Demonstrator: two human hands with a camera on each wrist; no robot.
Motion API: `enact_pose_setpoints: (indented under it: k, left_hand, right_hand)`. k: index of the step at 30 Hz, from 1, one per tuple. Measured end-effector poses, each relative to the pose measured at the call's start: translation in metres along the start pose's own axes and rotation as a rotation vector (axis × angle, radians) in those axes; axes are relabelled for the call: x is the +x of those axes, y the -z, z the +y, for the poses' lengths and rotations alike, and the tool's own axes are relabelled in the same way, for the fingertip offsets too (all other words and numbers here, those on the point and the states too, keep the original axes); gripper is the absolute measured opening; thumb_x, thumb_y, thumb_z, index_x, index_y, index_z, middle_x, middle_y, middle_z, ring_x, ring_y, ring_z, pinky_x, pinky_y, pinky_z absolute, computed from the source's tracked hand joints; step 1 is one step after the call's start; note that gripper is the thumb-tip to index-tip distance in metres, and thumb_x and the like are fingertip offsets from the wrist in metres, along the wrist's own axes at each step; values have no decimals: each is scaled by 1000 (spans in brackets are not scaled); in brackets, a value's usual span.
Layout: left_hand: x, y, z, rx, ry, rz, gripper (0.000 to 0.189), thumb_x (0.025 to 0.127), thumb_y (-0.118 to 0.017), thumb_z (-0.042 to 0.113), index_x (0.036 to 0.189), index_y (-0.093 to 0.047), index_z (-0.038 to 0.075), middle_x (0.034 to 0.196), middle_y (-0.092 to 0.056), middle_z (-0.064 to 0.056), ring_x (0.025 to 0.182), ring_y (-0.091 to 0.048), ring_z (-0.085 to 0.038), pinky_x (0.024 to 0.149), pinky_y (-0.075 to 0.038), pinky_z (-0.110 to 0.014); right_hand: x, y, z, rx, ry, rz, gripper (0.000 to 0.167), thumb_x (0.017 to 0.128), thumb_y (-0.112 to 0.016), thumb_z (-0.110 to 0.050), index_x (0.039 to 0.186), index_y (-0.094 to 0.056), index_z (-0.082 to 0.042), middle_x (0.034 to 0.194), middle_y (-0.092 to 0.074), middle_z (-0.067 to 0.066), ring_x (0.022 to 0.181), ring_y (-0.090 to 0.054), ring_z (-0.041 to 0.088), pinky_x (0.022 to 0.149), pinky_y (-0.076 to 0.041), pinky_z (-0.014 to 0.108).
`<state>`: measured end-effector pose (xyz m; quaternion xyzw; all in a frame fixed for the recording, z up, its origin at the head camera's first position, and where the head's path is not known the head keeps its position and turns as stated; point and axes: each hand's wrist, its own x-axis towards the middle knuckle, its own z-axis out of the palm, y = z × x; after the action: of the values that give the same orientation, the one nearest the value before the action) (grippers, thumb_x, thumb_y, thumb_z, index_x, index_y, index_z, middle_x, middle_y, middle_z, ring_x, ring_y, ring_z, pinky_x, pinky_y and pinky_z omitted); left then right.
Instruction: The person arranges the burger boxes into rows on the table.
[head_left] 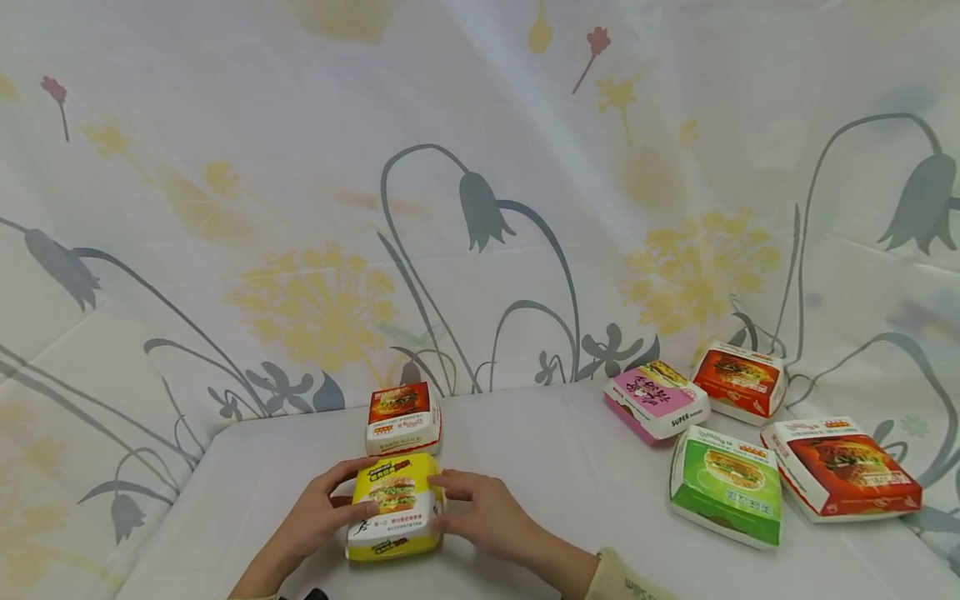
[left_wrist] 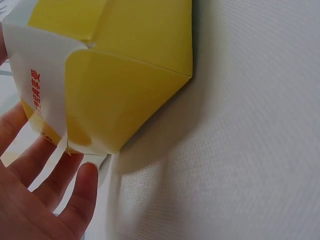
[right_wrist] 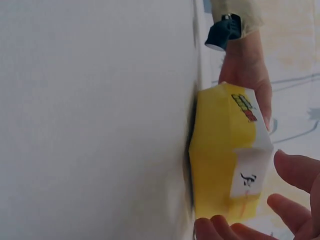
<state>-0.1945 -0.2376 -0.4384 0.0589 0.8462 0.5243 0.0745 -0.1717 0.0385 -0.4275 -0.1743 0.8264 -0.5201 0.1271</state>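
Item 1, yellow box (head_left: 397,521): one, closed, lying flat on the near left part of the table, with a layered burger on its lid, white lettered panels and a small black running figure

Item 2, left hand (head_left: 318,508): at the left side of the yellow box, gripping it, thumb laid over the lid's left edge and fingers spaced apart along the side towards the far left corner; a dark wrist device (right_wrist: 220,35) worn behind it

Item 3, right hand (head_left: 483,512): at the right side of the yellow box, fingers and thumb spread wide and loosely bent beside it; cannot tell whether the thumb presses; cream sleeve (head_left: 622,579) with dark lettering on this arm

Item 4, small red box (head_left: 403,417): one, closed, just beyond the yellow box on the far side; contact between them cannot be told

Item 5, group at right, all closed: pink box (head_left: 648,396) marked SUPER, far and leftmost; far red box (head_left: 738,379), just beside it to the right; green box (head_left: 726,487), near; large red box (head_left: 847,467), just right of the green one

Item 6, setting: white table (head_left: 547,492), with a floral sheet (head_left: 300,167) hanging behind, printed with grey bellflowers and yellow blooms
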Motion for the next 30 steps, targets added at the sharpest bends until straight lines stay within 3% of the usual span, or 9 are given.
enact_pose_setpoints:
  k: [8, 16, 21, 26, 30]
  left_hand:
    - [0, 0, -2, 0, 4, 0, 64, 83, -81, 26, 141, -56, 16, 145, -49, -11, 126, -46, -29, 90, -49, -33]
    - [1, 0, -3, 8, -1, 0, 64, 83, -81, 27, 141, -56, 16, 145, -50, -11, 127, -45, -29, 91, -49, -33]
    - [0, 1, -4, 12, -17, 3, 62, 83, -81, 26, 140, -57, 15, 144, -50, -12, 125, -47, -29, 89, -50, -33]
    - [-1, 2, -3, 9, -22, 2, 62, 84, -81, 26, 139, -57, 13, 144, -50, -14, 125, -47, -30, 88, -50, -33]
    - [0, 1, -2, 13, -7, 6, 62, 84, -81, 26, 140, -57, 13, 145, -49, -14, 125, -48, -30, 88, -50, -33]
  right_hand:
    - [2, 27, 5, -31, 23, 48, 46, 88, -76, -27, 133, -66, -21, 127, -66, 10, 120, -58, 32, 94, -48, 58]
    - [7, 73, 18, -35, 64, 160, 47, 91, -74, -25, 136, -63, -17, 134, -63, 6, 122, -58, 29, 97, -49, 52]
    - [10, 110, 32, 5, 35, 245, 47, 92, -73, -22, 137, -62, -13, 135, -62, 9, 122, -59, 29, 97, -50, 47]
    - [6, 159, 40, 28, 11, 267, 50, 95, -69, -23, 141, -56, -7, 140, -57, 13, 125, -56, 32, 101, -47, 48]
    - [-3, 202, 38, -16, -4, 290, 52, 98, -65, -24, 144, -52, -4, 144, -53, 17, 128, -53, 35, 103, -44, 50]
